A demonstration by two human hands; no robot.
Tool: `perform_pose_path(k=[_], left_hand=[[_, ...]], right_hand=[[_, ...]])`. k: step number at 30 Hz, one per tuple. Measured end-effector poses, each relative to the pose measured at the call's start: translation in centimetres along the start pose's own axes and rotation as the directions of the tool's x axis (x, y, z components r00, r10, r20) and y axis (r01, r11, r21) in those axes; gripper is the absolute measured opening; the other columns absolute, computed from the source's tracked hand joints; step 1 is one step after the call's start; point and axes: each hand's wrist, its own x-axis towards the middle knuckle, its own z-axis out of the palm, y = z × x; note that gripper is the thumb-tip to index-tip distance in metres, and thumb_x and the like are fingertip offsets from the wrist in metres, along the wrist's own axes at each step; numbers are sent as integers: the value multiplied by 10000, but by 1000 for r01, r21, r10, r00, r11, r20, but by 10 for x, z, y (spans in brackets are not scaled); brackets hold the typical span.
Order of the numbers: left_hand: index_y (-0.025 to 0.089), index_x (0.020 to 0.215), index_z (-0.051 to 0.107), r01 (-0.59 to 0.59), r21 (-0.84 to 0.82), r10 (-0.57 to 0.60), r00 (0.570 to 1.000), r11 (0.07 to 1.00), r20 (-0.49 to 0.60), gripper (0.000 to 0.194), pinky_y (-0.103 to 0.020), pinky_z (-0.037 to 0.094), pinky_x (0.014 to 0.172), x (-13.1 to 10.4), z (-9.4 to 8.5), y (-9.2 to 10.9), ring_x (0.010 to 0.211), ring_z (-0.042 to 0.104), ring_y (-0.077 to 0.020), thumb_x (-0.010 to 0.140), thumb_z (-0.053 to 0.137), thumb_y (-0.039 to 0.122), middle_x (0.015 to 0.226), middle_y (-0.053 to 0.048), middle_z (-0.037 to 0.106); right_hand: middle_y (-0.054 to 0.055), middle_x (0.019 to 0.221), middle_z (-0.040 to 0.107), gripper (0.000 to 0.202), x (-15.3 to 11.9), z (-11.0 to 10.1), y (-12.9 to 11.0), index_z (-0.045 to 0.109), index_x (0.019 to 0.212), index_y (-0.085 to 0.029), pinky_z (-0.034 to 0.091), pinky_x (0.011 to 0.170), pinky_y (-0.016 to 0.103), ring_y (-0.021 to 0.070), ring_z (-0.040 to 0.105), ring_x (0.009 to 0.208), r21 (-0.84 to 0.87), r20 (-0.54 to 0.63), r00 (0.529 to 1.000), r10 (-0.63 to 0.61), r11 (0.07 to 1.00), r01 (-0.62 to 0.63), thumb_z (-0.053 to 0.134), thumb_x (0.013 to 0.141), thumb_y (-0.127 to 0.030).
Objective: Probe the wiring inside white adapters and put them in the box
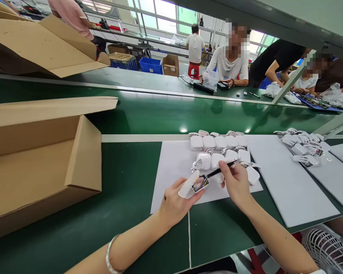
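Note:
My left hand, with a white cot on one finger, grips a small white plastic housing. Its end is open, and coloured wires show inside. In my right hand is a pair of dark tweezers, pinched between thumb and fingers, its tip at the mouth of the housing. Just beyond both hands, white rounded-square cases lie in rows on a white sheet. Short white cables or tabs lie among these cases.
An open cardboard box stands at the left on the green bench. More white parts are heaped on sheets at the right. Beyond the green belt, co-workers sit and stand. A slanted metal post rises at the right.

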Motion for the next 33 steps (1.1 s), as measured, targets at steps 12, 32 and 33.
perform_pose_path(k=[12, 32, 33], left_hand=[[191, 1122, 536, -63, 105, 67, 997, 992, -36, 368, -295, 590, 580, 0, 2, 2, 727, 655, -193, 772, 651, 176, 859, -41, 688], [198, 1203, 508, -50, 58, 51, 998, 997, -25, 436, -283, 592, 681, 0, 3, 2, 772, 661, -177, 788, 639, 197, 894, -47, 682], [195, 1219, 499, -33, 48, 35, 999, 998, -24, 458, -283, 591, 686, 0, 3, 2, 771, 658, -175, 784, 643, 195, 920, -55, 682]], right_hand=[[-17, 457, 381, 472, 3, 17, 4, 364, 511, -204, 282, 445, 260, 107, 378, 425, -486, 68, 886, -459, 760, 431, 325, 941, -397], [-17, 528, 382, 360, -10, 21, -9, 314, 640, -222, 243, 459, 277, 125, 325, 450, -502, 158, 918, -365, 770, 393, 230, 966, -351], [-17, 531, 381, 365, -9, 21, -8, 318, 638, -220, 249, 462, 274, 123, 329, 454, -497, 149, 915, -374, 772, 396, 235, 967, -355]])
